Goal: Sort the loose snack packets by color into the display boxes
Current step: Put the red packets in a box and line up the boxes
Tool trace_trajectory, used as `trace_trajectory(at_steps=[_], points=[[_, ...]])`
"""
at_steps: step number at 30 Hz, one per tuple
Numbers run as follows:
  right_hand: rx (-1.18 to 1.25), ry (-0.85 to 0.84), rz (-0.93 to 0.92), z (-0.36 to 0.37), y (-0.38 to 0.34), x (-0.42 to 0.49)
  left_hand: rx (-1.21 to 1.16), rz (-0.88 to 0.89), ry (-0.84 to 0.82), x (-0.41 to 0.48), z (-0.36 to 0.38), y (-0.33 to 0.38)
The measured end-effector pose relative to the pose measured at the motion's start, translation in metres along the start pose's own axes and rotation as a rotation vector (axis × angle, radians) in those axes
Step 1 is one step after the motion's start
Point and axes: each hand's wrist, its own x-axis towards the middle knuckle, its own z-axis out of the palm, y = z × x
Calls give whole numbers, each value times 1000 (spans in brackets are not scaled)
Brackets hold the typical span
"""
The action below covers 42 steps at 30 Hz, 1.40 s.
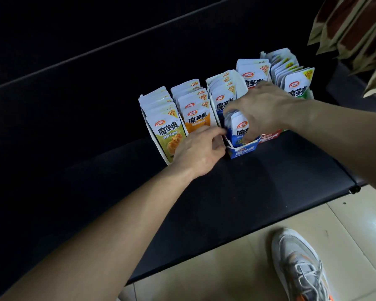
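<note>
- Evidently the step in hand is seating the blue packets (240,129) at the front of the blue box (244,152); it stands in the middle of a row of five, a little toward one o'clock from the picture's centre.
- The right hand (261,109) reaches in from three o'clock; its fingers curl down over the packets' tops and faces, and it pinches the small front bunch, probably to push it down level with the stack behind.
- The left hand (198,151) sits at the box's eight o'clock with its fingers curled; thumb and forefinger seem to nip the near-left wall, likely so the light card box neither slides nor splays under the push; what the tips hold is partly hidden.
- The colours stand apart: the olive box (167,135) is at nine o'clock of the blue one, with the orange box (197,120) between them; the red box (269,136) is at three o'clock under the right wrist; the green box (297,88) is at two o'clock.
- Every packet in view stands upright in a box, face forward as for display; the sorting looks near its end.
- Thin packets may buckle or hop the low front lip if pressed hard.
- All the boxes rest on the dark shelf (269,181); hanging bags (352,29) fill the one o'clock corner, and a shoe (297,268) sits at five o'clock.
</note>
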Motion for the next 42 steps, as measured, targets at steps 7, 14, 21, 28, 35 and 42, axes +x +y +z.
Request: trace_trajectory(at_steps=[7, 14, 21, 28, 35, 42], points=[[45, 42, -23, 9, 9, 9, 33, 54, 22, -2, 5, -4], [29, 101, -4, 7, 7, 10, 54, 72, -1, -1, 4, -7], [16, 103, 65, 12, 8, 6, 48, 98, 283, 26, -51, -2], [49, 120, 46, 13, 10, 0, 424, 109, 299, 91, -63, 10], [59, 117, 21, 17, 15, 3, 562, 39, 436, 104, -42, 9], [46, 98, 15, 15, 15, 5, 393, 37, 480, 105, -33, 9]])
